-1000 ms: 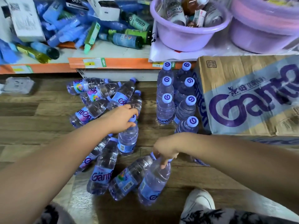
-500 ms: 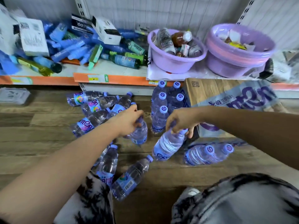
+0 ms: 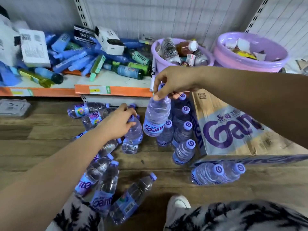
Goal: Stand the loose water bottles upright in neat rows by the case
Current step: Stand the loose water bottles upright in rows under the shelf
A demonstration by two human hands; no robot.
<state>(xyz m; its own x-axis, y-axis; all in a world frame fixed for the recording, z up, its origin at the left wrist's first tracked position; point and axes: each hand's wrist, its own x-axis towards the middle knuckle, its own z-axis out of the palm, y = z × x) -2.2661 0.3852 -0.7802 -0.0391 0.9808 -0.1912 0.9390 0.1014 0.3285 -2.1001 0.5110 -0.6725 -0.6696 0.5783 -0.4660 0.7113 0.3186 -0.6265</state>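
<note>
Bottle [image 3: 155, 117] — neck in right fingers [image 3: 156, 97]

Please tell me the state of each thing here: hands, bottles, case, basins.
Right hand: holds a bottle by its neck, lifted.
Left hand: grips the cap of an upright bottle on the floor.
Row bottles: upright beside the case.
Loose bottles: lying down.
Case: closed.
Basins: full of items.
</note>
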